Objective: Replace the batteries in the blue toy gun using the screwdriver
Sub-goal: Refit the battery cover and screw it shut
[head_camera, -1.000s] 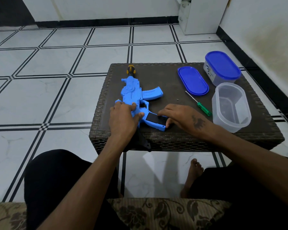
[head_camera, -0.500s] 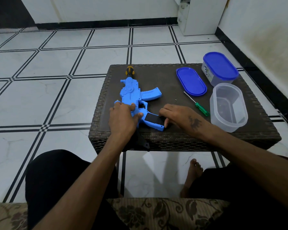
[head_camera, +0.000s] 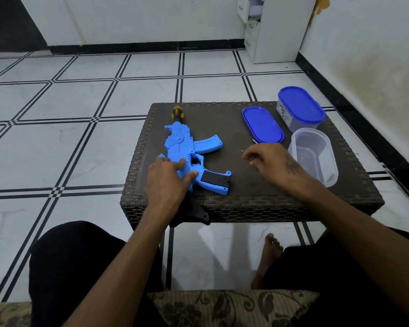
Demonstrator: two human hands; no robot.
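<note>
Pressed flat with fingers straight, the left hand (head_camera: pixel 168 182) rested on the rear body of the blue toy gun (head_camera: pixel 189 154), thumb against the grip, pinning it to the table (head_camera: pixel 222 204). That gun lay on its side along the table's left part, its orange and black muzzle pointing away from the person and its black stock hanging over the near edge. A black panel (head_camera: pixel 215 180) showed on the grip at the gun's near right end.

Well apart from the gun, the right hand (head_camera: pixel 272 161) hovered over the middle right of the table with fingers loosely curled; it seemed to hold nothing, though the underside of the fingers was hidden. Only the thin metal tip of the screwdriver (head_camera: pixel 255 141) showed past the fingers, the rest being covered by the hand. A tiny pale speck, possibly a screw (head_camera: pixel 242 151), lay just beside the fingertips.

Beyond the hand lay a blue lid (head_camera: pixel 262 125), flat on the table. An open clear tub (head_camera: pixel 313 154) stood to its right, and a lidded tub (head_camera: pixel 300 109) stood behind that.
</note>
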